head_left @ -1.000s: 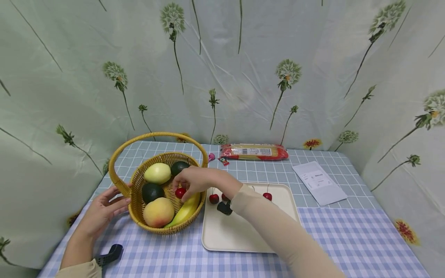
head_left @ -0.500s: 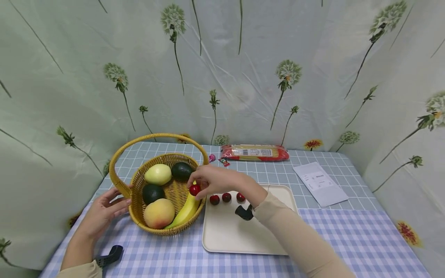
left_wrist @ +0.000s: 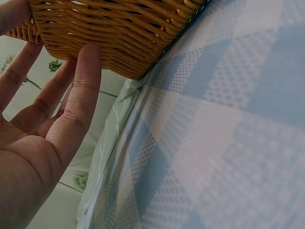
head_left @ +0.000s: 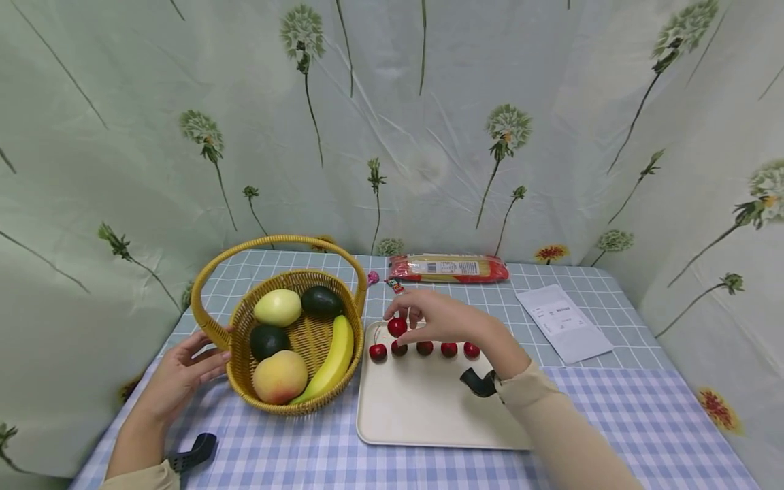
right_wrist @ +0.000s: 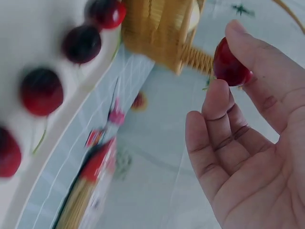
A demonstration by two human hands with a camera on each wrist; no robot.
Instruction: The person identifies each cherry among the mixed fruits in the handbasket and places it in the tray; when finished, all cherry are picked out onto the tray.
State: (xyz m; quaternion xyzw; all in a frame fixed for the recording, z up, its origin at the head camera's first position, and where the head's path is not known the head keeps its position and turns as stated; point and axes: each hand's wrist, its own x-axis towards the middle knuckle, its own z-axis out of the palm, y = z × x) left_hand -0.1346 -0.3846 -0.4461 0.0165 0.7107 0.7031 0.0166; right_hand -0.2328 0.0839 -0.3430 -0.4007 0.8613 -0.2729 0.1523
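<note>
Right hand pinching a cherry just above the tray, beside the row of cherries. Left hand flat against the basket. Could slip, roll off.

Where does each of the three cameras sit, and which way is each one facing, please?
Head: worn on the head, looking forward and down at the basket, tray and both forearms.
Left wrist: low beside the left hand, facing the basket's woven wall; palm and fingers show.
Right wrist: under the right hand, facing past the held cherry to the cherries on the tray; palm and fingers show.
Shared: the head and right wrist views both show the held cherry.
</note>
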